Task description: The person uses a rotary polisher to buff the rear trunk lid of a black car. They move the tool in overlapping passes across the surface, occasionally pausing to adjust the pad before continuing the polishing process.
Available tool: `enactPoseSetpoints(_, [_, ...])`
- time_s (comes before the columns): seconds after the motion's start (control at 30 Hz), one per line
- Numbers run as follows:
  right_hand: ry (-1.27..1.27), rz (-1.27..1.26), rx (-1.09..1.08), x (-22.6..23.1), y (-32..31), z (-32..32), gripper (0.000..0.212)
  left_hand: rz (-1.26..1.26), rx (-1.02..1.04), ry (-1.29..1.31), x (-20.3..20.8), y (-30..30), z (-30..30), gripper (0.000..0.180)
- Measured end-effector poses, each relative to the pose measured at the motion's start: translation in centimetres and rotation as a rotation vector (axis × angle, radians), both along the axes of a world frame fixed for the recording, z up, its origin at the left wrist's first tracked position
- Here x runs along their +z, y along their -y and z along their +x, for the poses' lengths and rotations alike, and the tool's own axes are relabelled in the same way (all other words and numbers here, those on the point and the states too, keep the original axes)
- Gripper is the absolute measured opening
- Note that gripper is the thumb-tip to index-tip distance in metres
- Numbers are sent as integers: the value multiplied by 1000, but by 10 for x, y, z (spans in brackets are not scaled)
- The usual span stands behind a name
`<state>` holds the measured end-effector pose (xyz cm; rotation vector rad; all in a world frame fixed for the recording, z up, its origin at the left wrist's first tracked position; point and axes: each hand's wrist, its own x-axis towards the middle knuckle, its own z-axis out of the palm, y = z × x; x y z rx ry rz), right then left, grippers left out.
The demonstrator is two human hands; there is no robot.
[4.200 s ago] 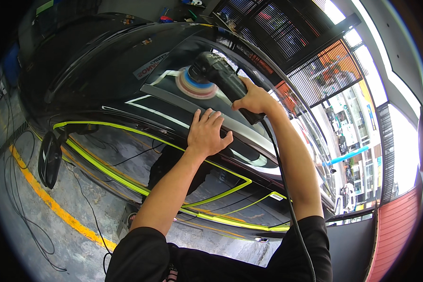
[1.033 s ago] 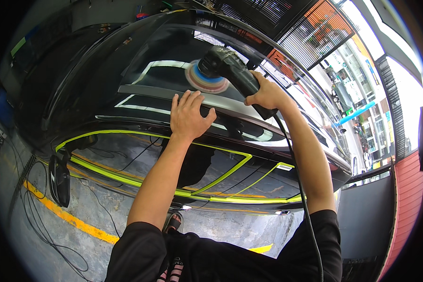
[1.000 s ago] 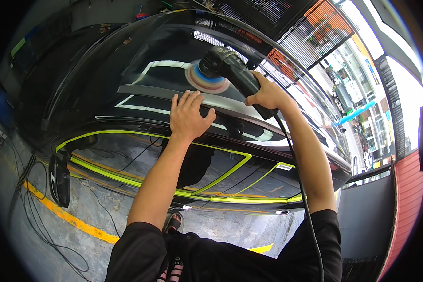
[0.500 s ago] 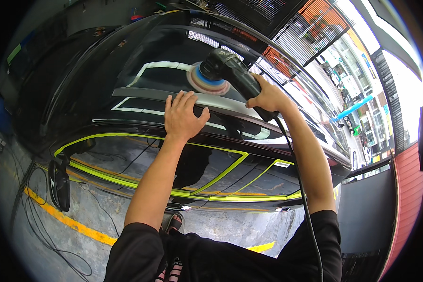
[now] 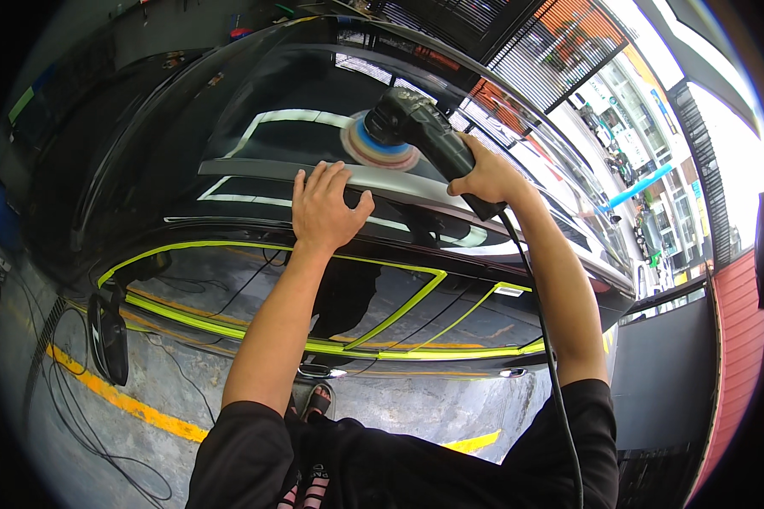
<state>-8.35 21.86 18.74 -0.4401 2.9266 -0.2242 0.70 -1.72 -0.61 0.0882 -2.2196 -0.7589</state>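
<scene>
My right hand [image 5: 491,176] is wrapped round the handle of a black corded polisher [image 5: 424,127]. Its round pad [image 5: 380,151], pale with a blue layer, lies against the glossy black car roof [image 5: 301,89], just beyond the grey roof rail [image 5: 399,182]. The pad's edge looks blurred. Resting flat with fingers spread, my left hand [image 5: 327,208] touches the near side of the roof, its fingertips on the rail. From the polisher's rear a black cord [image 5: 542,310] runs down along my right forearm.
Yellow-green masking tape [image 5: 403,314] outlines the side windows. A side mirror [image 5: 108,338] juts out at the left. Loose black cables [image 5: 81,424] lie on the concrete floor [image 5: 182,386] near a yellow line [image 5: 136,407]. A slatted gate [image 5: 556,51] stands beyond the car.
The polisher has shifted very slightly to the right along the roof. My left hand sits a touch further left, still flat on the rail.
</scene>
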Motion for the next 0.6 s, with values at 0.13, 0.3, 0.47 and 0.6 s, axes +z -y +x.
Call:
enactPoseSetpoints(0.13, [2,-6,-13,1,-4,1,110,-5,2,9,1,1,0,44])
enactPoseSetpoints(0.3, [2,-2,-26,1,-11,2,110,-9,-1,12,1,2,1,43])
enactPoseSetpoints(0.47, [-28,-34,-28,-3,-22,3,111,-11,-2,11,2,0,1,43])
enactPoseSetpoints(0.6, [-15,-4,-62,3,-24,8,109,-11,-6,21,2,1,1,43])
